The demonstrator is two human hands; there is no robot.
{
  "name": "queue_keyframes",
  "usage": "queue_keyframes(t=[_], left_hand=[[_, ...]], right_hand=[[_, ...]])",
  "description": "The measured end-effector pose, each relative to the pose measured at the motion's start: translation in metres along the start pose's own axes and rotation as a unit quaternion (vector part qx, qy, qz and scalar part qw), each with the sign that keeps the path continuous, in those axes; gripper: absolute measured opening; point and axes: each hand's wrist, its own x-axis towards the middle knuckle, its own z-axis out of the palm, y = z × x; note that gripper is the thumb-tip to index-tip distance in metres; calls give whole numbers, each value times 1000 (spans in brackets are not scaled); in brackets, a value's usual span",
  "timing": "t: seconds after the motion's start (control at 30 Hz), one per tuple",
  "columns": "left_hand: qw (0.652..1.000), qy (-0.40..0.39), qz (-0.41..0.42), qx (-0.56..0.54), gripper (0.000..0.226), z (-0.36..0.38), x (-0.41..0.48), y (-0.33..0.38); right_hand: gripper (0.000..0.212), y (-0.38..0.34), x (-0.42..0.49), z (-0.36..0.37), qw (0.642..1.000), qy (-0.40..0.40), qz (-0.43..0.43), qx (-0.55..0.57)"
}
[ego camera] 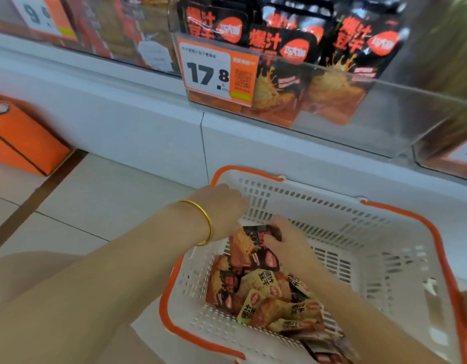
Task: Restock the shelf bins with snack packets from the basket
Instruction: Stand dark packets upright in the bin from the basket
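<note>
pick-up step: inside the basket (400,215) the right grip (287,245) pinches a dark snack packet (256,239); whether the left grip (221,211) holds anything cannot be told. next likely calls for lifting the packet to the shelf bin (384,114).

Open-topped white perforated plastic basket with orange rim (345,214): right and far part of its floor is bare and can be reached from above. Near-left part is filled by a heap of black-and-orange snack packets (261,287). Far-left corner is crowded by the left hand (219,206) and right hand (290,248). Clear plastic shelf bin (384,119) above is fronted by a raised wall and packed with upright packets. Some room is seen at its right end.
</note>
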Motion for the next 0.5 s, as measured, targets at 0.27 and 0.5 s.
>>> queue_keyframes(t=[0.27,0.5], left_hand=[[944,139,28,-298,7,-48,25,39],[779,364,86,-503,20,-92,20,57]], right_hand=[[14,-39,-34,-119,949,99,-45,296],[14,-61,-61,-155,911,89,-107,389]])
